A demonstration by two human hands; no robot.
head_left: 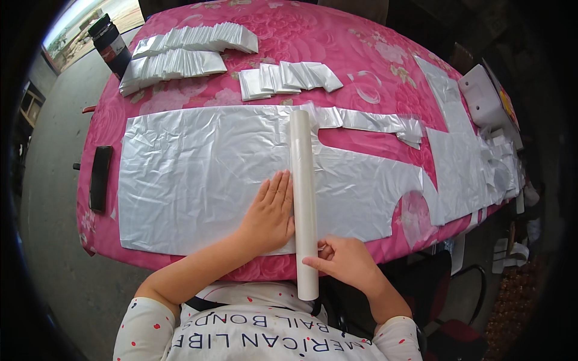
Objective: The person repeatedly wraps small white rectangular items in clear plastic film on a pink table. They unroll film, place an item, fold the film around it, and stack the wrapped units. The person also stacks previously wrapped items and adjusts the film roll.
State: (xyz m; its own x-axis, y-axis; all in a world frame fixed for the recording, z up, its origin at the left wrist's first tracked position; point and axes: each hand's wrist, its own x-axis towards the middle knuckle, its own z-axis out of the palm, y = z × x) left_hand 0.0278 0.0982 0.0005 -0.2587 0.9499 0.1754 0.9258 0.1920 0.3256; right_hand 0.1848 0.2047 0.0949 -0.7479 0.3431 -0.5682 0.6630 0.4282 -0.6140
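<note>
A thin, silvery-white plastic apron lies spread across the table, its cut-out, strap-like end toward the right. Across it, pointing toward my body, lies a long white tube, whose near end juts past the table edge. My left hand is pressed flat on the plastic, fingers stretched, just left of the tube. Near the tube's close end, my right hand is closed, with its thumb on the tube and its fingers curled along the right side. Some of those fingertips are hidden.
Folded plastic packets stand in several rows at the back, near a dark lidded jar. A black phone-like object lies at left. More plastic sheets and a white box occupy the right. Pink flowered cloth covers the table.
</note>
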